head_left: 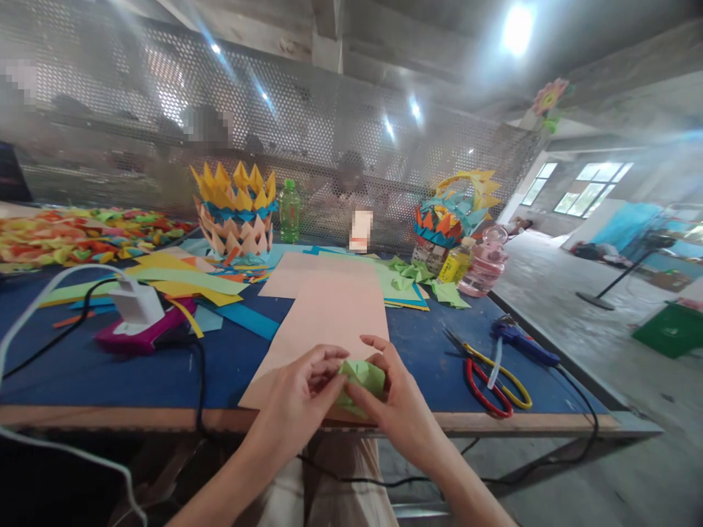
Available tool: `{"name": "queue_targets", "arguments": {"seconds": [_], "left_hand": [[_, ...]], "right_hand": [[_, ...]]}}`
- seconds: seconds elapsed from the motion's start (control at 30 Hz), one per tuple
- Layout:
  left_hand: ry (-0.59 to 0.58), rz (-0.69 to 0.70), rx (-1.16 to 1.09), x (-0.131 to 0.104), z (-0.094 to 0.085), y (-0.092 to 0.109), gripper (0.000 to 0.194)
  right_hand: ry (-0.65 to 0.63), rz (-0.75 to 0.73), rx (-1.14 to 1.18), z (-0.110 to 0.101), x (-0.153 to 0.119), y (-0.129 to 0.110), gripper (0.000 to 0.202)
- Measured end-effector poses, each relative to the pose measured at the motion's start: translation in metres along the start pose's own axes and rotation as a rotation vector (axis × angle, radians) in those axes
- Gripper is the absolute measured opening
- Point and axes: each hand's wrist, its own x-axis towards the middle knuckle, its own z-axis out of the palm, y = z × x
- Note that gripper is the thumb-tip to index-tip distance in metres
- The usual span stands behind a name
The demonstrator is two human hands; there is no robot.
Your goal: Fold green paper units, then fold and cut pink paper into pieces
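Between my two hands, close to the table's front edge, is a small folded piece of light green paper (367,375). My left hand (313,380) pinches its left side between thumb and fingers. On the other side my right hand (391,384) grips it, thumb across the front and index finger raised. Beneath lies a large sheet of pale pink paper (340,311). Several green folded paper pieces (409,274) rest farther back to the right, beside a stack of coloured sheets.
Scissors (486,377) and a blue glue gun (524,340) lie at right. A purple power strip (143,329) with cables sits left. Behind stand a paper basket (236,212), a green bottle (289,212), a yellow bottle (455,262) and a pink bottle (484,263). Paper pieces (82,238) pile far left.
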Motion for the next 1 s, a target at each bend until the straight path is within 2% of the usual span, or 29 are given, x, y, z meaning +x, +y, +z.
{"name": "queue_targets", "arguments": {"seconds": [0.1,0.3,0.47,0.63,0.8,0.9,1.0], "left_hand": [[-0.015,-0.014,0.058,-0.001,0.000,-0.001,0.016],[0.037,0.002,0.115,-0.001,-0.010,0.003,0.019],[0.060,0.032,0.135,-0.003,-0.009,0.002,0.019],[0.012,0.058,0.141,-0.006,-0.008,0.001,0.018],[0.106,0.116,0.236,-0.006,-0.017,0.003,0.017],[0.161,0.116,0.253,-0.005,-0.020,0.005,0.018],[0.127,0.095,0.241,-0.005,-0.017,0.007,0.018]], "right_hand": [[-0.044,-0.021,-0.090,-0.002,0.000,-0.003,0.057],[-0.010,-0.021,-0.178,-0.011,0.003,-0.005,0.056],[0.002,-0.048,-0.229,-0.008,0.000,-0.005,0.051],[-0.032,-0.041,-0.229,-0.008,0.000,-0.008,0.050],[0.066,-0.100,-0.306,-0.015,0.002,-0.005,0.054],[0.098,-0.103,-0.235,-0.017,0.001,-0.007,0.044],[0.082,-0.072,-0.110,-0.014,0.000,-0.012,0.040]]}}
